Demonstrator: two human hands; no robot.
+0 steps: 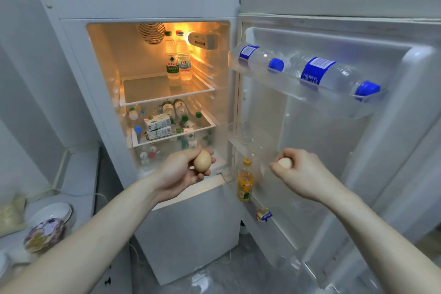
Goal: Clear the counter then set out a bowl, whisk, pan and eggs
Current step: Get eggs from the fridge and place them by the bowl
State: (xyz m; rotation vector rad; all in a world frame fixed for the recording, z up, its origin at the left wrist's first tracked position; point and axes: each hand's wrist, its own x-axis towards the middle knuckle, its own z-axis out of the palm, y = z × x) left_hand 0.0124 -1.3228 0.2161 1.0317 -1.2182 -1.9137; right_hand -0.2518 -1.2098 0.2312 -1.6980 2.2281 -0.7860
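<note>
White and lit from inside, the open fridge [148, 59] fills the view, its door [358, 126] swung out to the right. The left hand [183, 174] curls its grip round a tan oval egg [202, 160], long axis near upright. The right hand [298, 172] closes its grip on a paler egg [285, 163], mostly hidden by fingers. Both eggs hang before the lower shelves. The bench with its white bowl [53, 212] lies low to the left, nearer the left hand, so the carry likely turns that way.
</note>
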